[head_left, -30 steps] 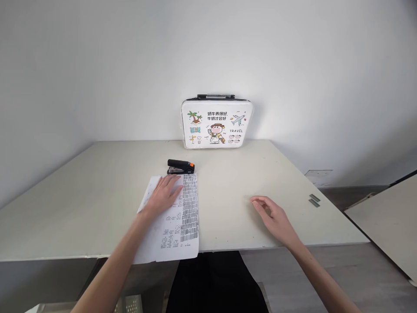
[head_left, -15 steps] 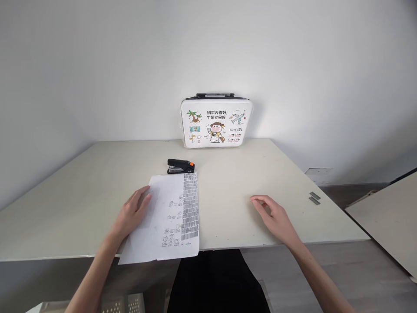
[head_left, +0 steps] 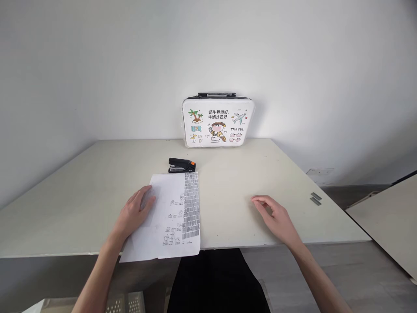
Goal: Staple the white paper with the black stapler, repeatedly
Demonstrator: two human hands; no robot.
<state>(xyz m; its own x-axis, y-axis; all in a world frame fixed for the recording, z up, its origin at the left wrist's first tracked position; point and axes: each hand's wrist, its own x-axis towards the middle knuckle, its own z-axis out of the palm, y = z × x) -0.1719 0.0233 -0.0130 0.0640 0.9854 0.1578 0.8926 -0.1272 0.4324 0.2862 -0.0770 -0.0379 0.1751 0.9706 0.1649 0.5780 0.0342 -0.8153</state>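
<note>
My left hand (head_left: 132, 213) lies over the left edge of a printed sheet of paper (head_left: 174, 208), fingers stretched out and thumb spread to the side. Rows of dark barcode-like print run down the sheet's right side, and its near end hangs past the table edge. Just beyond the sheet's top lies a black stapler (head_left: 181, 165) with an orange patch at its right end. My right hand (head_left: 275, 219) rests on the table well to the right of the paper. Its fingers are loosely bent, the thumb close to the index finger, and nothing shows in it.
A white case (head_left: 218, 124) with cartoon travel prints and a black handle leans on the wall at the table's back. Two small grey strips, like staple strips (head_left: 316, 198), lie near the right edge of the pale table (head_left: 228, 187). Perforated bins (head_left: 135, 302) stand below.
The view has shifted very slightly. Both hands, the paper and the stapler keep their places on the table.
</note>
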